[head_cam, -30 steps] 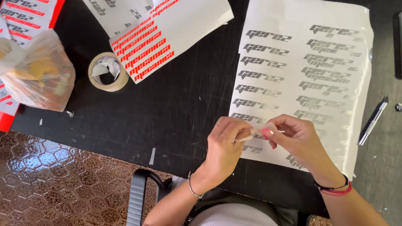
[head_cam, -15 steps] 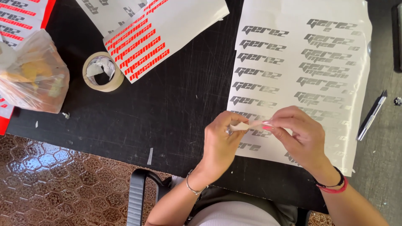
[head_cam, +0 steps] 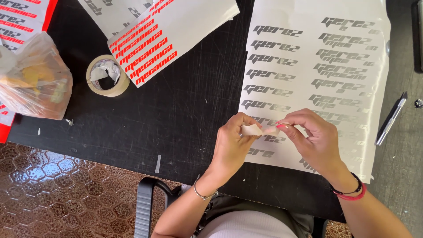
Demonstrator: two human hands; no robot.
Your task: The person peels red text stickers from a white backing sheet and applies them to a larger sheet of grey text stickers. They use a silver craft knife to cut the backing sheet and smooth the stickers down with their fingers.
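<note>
Both hands pinch a paper scrap — tape roll, knife well apart.

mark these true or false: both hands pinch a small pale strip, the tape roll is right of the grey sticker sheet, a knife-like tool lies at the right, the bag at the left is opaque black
1. Both hands pinch a small pale strip. True: the left hand and right hand hold the strip between them.
2. The tape roll is right of the grey sticker sheet. False: the tape roll lies left of the sheet.
3. A knife-like tool lies at the right. True: the tool lies beside the sheet's right edge.
4. The bag is opaque black. False: the bag is clear plastic.
</note>
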